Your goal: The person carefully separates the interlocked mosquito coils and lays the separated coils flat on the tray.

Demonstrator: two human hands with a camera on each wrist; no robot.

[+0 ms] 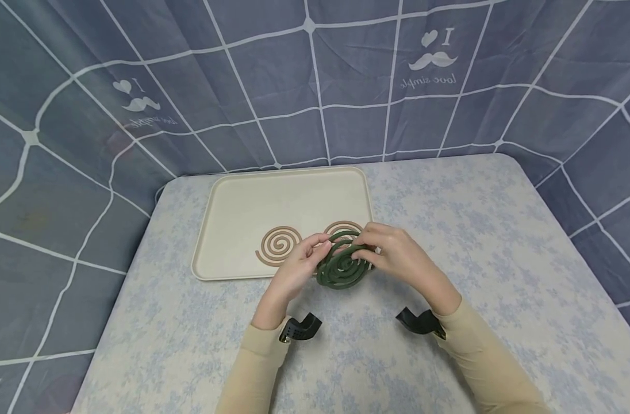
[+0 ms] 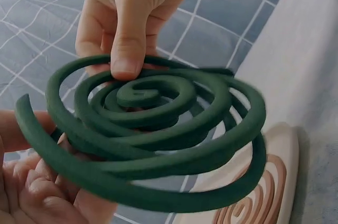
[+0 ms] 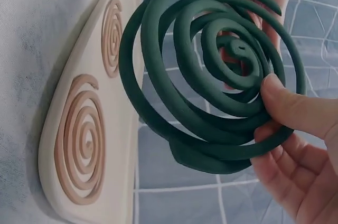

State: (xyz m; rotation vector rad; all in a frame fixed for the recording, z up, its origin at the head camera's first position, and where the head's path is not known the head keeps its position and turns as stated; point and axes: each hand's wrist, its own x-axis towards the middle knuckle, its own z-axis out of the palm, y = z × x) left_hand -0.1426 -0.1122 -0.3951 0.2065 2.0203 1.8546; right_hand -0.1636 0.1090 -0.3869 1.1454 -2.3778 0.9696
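Observation:
Green mosquito coils [image 1: 342,271], at least two nested spirals, are held up over the tray's front edge between both hands. My left hand [image 1: 298,265] grips them at their left side; in the left wrist view its curled fingers [image 2: 39,187] are partly hidden under the outer ring. From the right, my right hand [image 1: 400,256] pinches the coils, its thumb [image 3: 288,102] on top and fingers beneath. A brown mosquito coil [image 1: 280,246] lies flat on the cream tray [image 1: 289,195]. Another brown coil [image 1: 341,224] is on the tray behind the green ones, partly covered by them.
The tray rests on a table with a pale blue floral cover [image 1: 449,207]. A blue-grey curtain [image 1: 273,75] with white lines hangs behind and at both sides. Black wrist straps [image 1: 300,328] sit on both forearms.

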